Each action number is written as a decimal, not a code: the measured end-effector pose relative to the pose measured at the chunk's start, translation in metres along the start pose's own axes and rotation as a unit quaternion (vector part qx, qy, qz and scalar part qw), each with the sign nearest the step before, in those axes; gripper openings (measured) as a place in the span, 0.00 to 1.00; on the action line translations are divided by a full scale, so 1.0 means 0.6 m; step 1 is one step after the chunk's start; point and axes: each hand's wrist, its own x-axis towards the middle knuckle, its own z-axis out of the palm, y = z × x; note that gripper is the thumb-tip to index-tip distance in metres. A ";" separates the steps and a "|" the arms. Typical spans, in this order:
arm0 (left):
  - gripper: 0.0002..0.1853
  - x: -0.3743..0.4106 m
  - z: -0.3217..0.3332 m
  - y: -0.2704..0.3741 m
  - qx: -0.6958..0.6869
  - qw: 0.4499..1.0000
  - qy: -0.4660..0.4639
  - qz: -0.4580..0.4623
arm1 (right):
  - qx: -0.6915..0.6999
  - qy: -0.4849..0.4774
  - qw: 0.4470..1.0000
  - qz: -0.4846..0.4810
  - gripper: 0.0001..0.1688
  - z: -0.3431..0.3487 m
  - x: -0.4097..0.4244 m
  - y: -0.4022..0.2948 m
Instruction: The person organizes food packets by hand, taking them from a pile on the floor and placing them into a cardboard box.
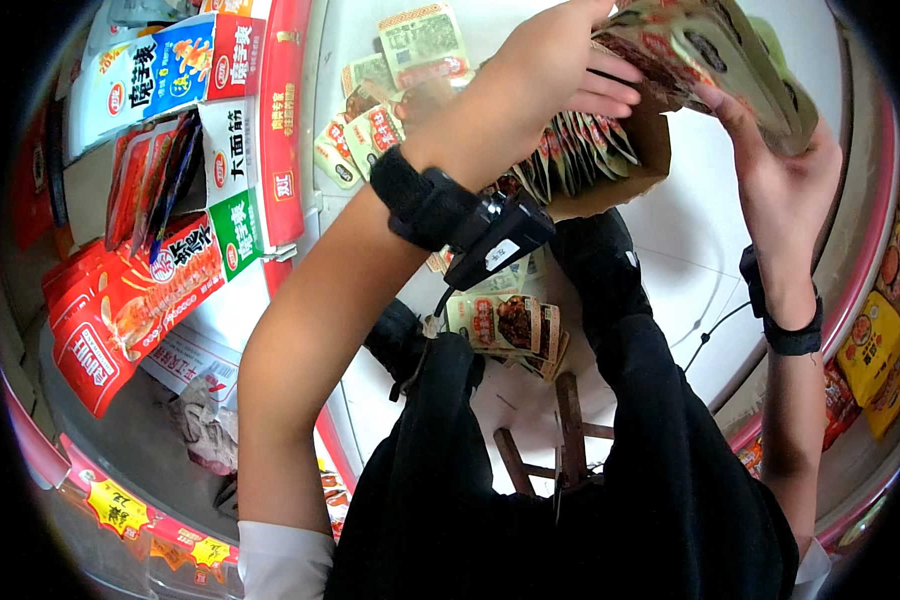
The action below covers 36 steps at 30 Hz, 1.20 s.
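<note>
My right hand [784, 169] grips a bundle of green and brown snack packets [720, 60] at the upper right. My left hand [547, 75] reaches across to the bundle's left side, its fingers apart beside the packets; whether it grips any of them is hidden. Below the hands, an opened cardboard box [656, 154] holds a row of upright snack packets [577, 154]. More green packets [371, 131] lie on the white tiled floor to the left of the box. A small stack of packets [506, 322] lies between my feet. Both wrists wear black straps.
Shelves with a red edge [281, 127] stand on the left, holding red packets [131, 307] and a blue and white snack box [157, 71]. On the right, a curved shelf carries yellow packets [874, 349]. A wooden stool [570, 427] is under me, and cables hang from the wrist straps.
</note>
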 end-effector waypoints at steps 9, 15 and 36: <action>0.27 0.017 -0.026 -0.106 0.081 0.971 0.154 0.165 | 0.071 0.007 0.996 0.054 0.19 0.040 0.006 -0.028; 0.23 0.035 -0.016 -0.122 0.379 0.885 0.197 0.189 | 0.040 0.072 0.995 0.065 0.18 0.073 0.001 -0.014; 0.08 0.057 -0.019 -0.103 0.730 0.601 0.231 0.228 | 0.052 0.009 0.998 -0.028 0.23 0.116 0.014 -0.024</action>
